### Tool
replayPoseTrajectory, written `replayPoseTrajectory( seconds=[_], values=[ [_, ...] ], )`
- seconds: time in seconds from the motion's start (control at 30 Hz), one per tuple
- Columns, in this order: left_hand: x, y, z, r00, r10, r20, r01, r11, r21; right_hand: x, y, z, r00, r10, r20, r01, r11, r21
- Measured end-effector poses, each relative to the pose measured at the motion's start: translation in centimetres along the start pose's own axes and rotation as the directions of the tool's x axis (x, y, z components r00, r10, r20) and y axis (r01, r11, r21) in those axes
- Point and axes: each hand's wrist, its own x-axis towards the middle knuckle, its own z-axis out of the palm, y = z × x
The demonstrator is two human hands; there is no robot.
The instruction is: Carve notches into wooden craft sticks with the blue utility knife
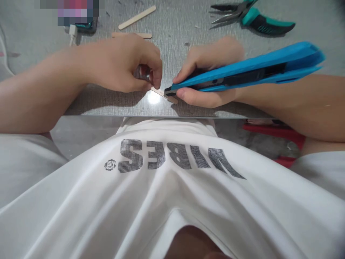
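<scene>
Near the table's front edge lies a thin wooden craft stick (pixel 172 99), slanted down to the right. My left hand (pixel 126 64) pinches its upper left end between thumb and fingers. In my right hand (pixel 207 97) is a blue utility knife (pixel 242 70), its body pointing up and to the right. The knife's dark tip rests at the stick, a little left of the stick's rounded right end. How much blade is out cannot be made out. Part of the stick is hidden by my left fingertips.
Two more craft sticks, a slanted one (pixel 137 17) and a flat-lying one (pixel 147 36), lie beyond my left hand. Teal-and-black pliers (pixel 266 25) rest at the back right. A device with a white cable (pixel 72 34) sits at the back left. The grey table (pixel 107 104) ends close to my body.
</scene>
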Motion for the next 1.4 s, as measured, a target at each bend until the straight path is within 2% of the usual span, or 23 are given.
replayPoseTrajectory(
  seconds=[0.1, 0.23, 0.37, 0.87, 1.1, 1.2, 1.4],
  values=[
    [0.1, 0.3, 0.4, 0.996, 0.078, 0.04, -0.078, 0.997, 0.0, 0.0, 0.2, 0.0, 1.0, 0.004, 0.03, -0.005, 1.0, 0.016],
    [-0.1, 0.7, 0.9, 0.994, 0.107, -0.025, -0.107, 0.994, 0.011, -0.3, -0.5, -0.2, 0.998, 0.065, -0.016, -0.066, 0.996, -0.06],
    [-0.2, 0.9, 1.3, 0.995, 0.089, -0.042, -0.088, 0.996, 0.019, -0.5, -0.8, -0.2, 0.995, 0.085, -0.053, -0.09, 0.99, -0.109],
    [0.0, 1.3, 1.2, 0.997, 0.056, -0.055, -0.056, 0.998, -0.001, -0.1, -0.5, -0.2, 0.998, 0.059, 0.004, -0.059, 0.995, -0.074],
    [0.1, 1.3, 1.4, 0.996, 0.063, -0.068, -0.063, 0.998, 0.002, -0.2, -0.5, 0.2, 0.999, 0.031, -0.024, -0.031, 0.999, 0.018],
    [0.1, 1.4, 1.6, 0.993, 0.053, -0.106, -0.055, 0.998, -0.008, 0.1, -1.1, 0.3, 0.998, 0.057, -0.023, -0.057, 0.998, -0.01],
    [0.1, 1.5, 2.0, 0.992, 0.061, -0.112, -0.062, 0.998, -0.002, 0.5, -2.6, 0.2, 0.994, 0.112, -0.008, -0.112, 0.987, -0.114]
  ],
)
